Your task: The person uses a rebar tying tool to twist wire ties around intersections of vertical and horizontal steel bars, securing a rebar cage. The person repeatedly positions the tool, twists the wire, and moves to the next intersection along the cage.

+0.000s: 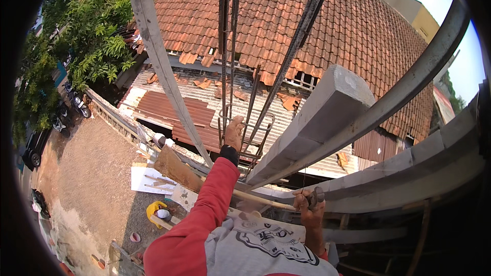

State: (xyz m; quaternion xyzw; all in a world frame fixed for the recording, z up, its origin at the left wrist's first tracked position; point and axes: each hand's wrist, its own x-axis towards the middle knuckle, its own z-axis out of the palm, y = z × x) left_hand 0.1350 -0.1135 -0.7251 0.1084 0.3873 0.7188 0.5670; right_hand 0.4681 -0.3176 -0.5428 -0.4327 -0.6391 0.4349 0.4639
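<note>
My left hand (235, 134), in a red sleeve with a black cuff, reaches out to the upright reinforcing bars. Its fingers are closed at a bent steel stirrup (266, 118) that rings the bars. Closer to me at the right, my right hand (308, 208) grips a small dark, rounded thing (319, 194) whose kind I cannot make out. A thin wire or string (305, 176) rises from that hand. Several ribbed rebars (294, 46) stand up through the stirrups, beside a grey concrete post (327, 112).
A long metal bar (394, 110) slants past the post; another pale bar (162, 66) leans at the left. A block wall (378, 179) curves right. Below are corrugated sheets (194, 112), a tiled roof (353, 25) and gravel ground (92, 168), where a person in yellow (155, 208) works.
</note>
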